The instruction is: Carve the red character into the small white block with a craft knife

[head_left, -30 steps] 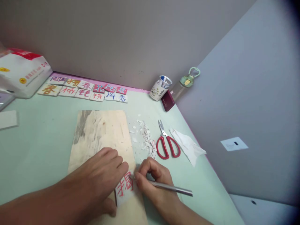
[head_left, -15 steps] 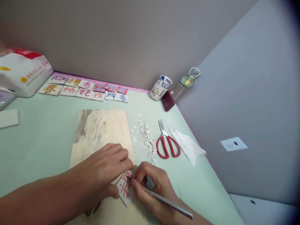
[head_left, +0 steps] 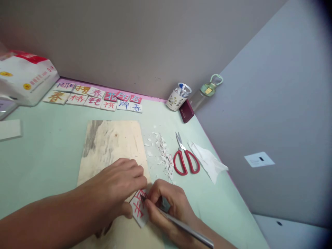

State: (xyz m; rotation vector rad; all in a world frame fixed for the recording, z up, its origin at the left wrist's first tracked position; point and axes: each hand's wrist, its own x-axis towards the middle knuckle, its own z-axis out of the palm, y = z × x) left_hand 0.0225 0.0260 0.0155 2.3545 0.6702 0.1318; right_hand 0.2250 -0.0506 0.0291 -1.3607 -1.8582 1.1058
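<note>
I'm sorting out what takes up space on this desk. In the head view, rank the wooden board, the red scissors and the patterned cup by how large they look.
Largest to smallest:
1. wooden board, clearly largest
2. red scissors
3. patterned cup, which looks slightly smaller, but it stands farther from the camera, so the order of the last two is unsure.

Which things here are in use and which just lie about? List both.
In use: left hand pressing the white tile with red character; right hand gripping the metal carving knife; wooden board underneath; white chips.

Lying about: red scissors, tissue, finished character tiles, pen cup, green-capped bottle, white bag.
</note>
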